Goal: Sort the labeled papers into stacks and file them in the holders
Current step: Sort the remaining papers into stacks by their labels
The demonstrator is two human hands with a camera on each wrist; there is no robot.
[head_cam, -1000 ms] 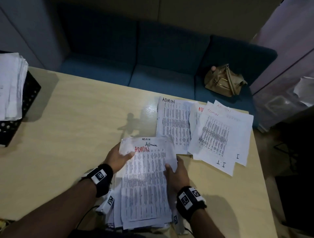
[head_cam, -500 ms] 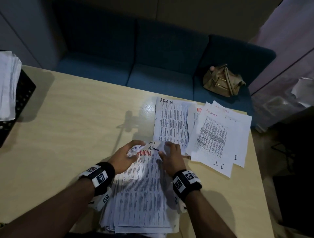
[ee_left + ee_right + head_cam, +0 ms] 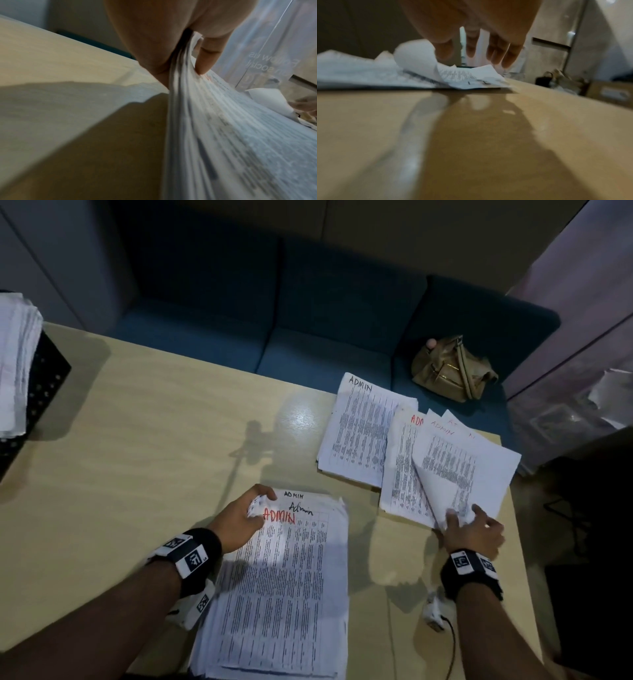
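— dim room, blue sofa (image 3: 308, 313) behind, and our pale counter (image 3: 137, 440) carries all the paperwork. where are we?

— our left hand (image 3: 236, 520) sits at the far left corner of the admin stack (image 3: 284, 583), fingers (image 3: 205, 63) and thumb curled round that corner, pinching a wad of sheets. we see it crumple in the left wrist view.

— and the right hand (image 3: 474, 530)?

— out to the right, on the near edge of the loose sheets (image 3: 455, 467) fanned by the counter's right edge. the top sheet's near corner curls up just beside the thumb. the fingers hang straight over the paper; whether they actually pinch it, we cannot tell.

— so which way does the sheet lie?

— it runs away from the right fingers, long axis pointing toward the sofa and tilted a touch right. the right hand is clearly nearer; the left is well apart, busy with its stack.

— and the holder (image 3: 34, 392)?

— far left edge, black mesh, already stuffed with paper. we judge a long carry comes later; gathering these sheets looks like the step in hand.
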